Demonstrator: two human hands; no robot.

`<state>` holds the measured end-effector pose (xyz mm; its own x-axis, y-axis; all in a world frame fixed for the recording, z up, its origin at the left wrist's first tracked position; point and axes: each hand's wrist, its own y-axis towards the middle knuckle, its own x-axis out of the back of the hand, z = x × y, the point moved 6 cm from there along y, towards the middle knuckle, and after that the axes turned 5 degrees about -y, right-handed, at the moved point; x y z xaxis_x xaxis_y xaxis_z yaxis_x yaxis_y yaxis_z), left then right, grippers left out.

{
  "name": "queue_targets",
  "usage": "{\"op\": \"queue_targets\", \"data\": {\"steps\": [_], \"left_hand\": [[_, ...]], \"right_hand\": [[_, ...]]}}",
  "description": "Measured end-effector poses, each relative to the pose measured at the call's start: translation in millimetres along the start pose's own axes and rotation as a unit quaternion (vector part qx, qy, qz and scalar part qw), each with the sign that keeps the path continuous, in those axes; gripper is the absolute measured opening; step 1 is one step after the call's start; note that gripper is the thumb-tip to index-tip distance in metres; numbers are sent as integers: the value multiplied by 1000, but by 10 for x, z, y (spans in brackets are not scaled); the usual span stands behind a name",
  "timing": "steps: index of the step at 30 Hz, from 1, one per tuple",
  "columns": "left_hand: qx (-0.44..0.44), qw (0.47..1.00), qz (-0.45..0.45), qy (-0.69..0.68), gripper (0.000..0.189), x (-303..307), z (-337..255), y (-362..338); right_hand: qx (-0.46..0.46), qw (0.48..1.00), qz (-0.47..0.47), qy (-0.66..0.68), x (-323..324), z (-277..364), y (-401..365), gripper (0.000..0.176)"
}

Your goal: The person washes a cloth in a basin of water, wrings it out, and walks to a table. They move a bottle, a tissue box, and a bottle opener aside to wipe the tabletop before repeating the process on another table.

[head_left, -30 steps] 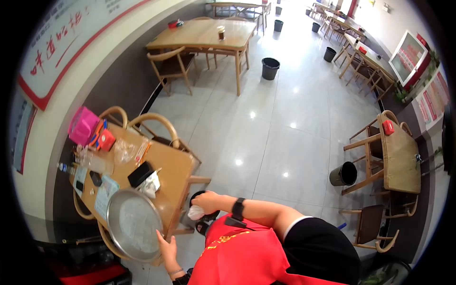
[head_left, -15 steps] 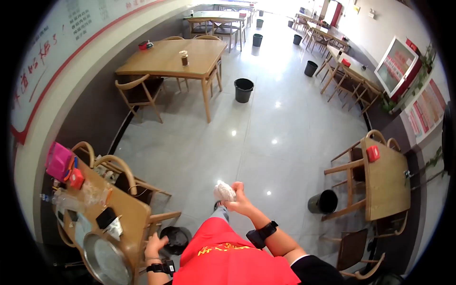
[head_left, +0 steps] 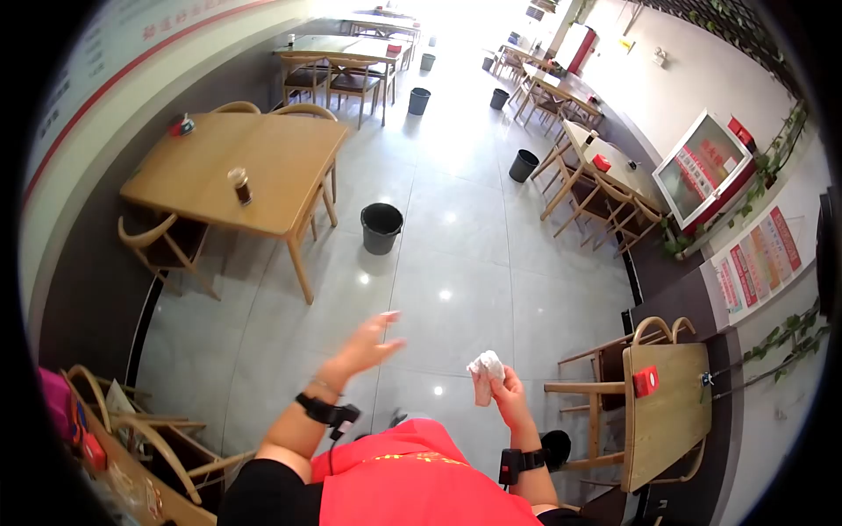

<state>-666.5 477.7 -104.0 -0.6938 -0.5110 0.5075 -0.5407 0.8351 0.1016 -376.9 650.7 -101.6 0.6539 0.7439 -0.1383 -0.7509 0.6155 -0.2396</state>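
Note:
My right hand [head_left: 511,399] is closed around a crumpled white cloth [head_left: 488,363], held up in front of the red apron [head_left: 412,478]. Whether the cloth is fabric or paper I cannot make out. Out ahead of my body, my left hand [head_left: 367,345] reaches over the floor with its fingers stretched apart and holds nothing. A black device is strapped to each wrist. Beyond my left hand, and apart from it, stands a black bin [head_left: 381,230] on the tiles.
A wooden table [head_left: 289,140] with a brown-filled jar [head_left: 239,186] stands ahead left. To the right is another table [head_left: 688,430] bearing a red box [head_left: 646,381]. A cluttered table [head_left: 132,478] and chairs are at lower left. Several bins line the grey tiled aisle [head_left: 456,219].
I have moved forward along the aisle, with the cluttered table now mostly out of view. My left hand has risen from beside it to the front. The right keeps the cloth.

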Motion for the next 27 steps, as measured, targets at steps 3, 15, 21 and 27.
{"op": "queue_targets", "data": {"steps": [3, 15, 21, 27], "left_hand": [[-61, 956, 160, -238, 57, -746, -731, 1018], [74, 933, 236, -261, 51, -675, -180, 4039], [-111, 979, 80, -149, 42, -121, 66, 5543], [-24, 972, 178, -150, 38, -170, 355, 7881]], "right_hand": [[21, 999, -45, -21, 236, 250, 622, 37], [228, 896, 152, -349, 197, 1902, 4365, 18], [202, 874, 287, -336, -51, 2344, 6371, 20], [-35, 913, 243, -325, 700, 2741, 8291, 34]]}}
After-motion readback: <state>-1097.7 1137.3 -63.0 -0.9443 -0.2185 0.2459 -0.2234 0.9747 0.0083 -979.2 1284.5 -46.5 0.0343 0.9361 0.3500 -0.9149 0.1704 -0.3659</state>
